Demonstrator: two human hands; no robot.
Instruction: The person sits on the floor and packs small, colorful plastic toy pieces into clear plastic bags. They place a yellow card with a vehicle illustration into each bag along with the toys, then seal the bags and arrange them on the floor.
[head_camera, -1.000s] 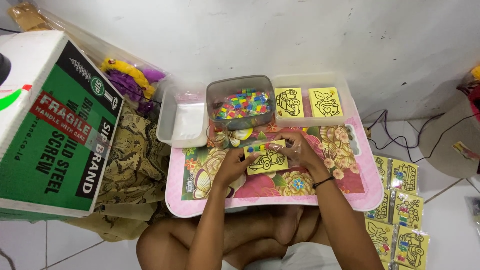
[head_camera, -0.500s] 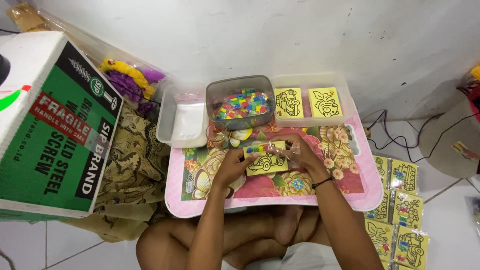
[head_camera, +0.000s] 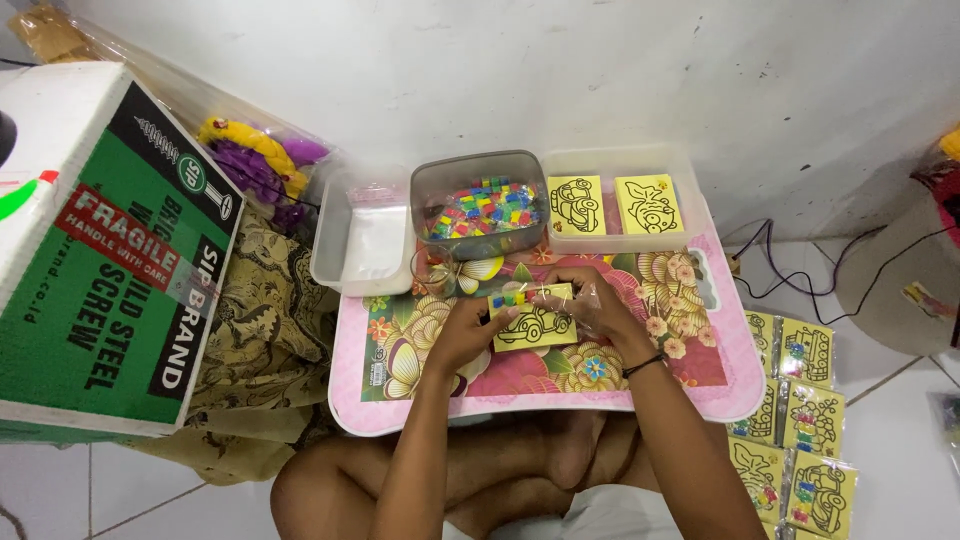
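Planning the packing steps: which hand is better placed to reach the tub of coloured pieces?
Probably left: the left hand sits nearer below the tub of coloured pieces; the right hand grips the clear sleeve on the yellow card.

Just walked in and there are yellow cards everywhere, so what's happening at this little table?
A person sitting on the floor holds a yellow card with a car drawing in both hands, left hand and right hand, over a pink flowered table. Small coloured pieces lie along the card's top. Behind it stand a tub of coloured pieces and a tray of blank cards. Bagged cards lie on the floor at the right.

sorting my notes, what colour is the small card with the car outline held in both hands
Yellow with a black car outline: the small card, seen in the head view.
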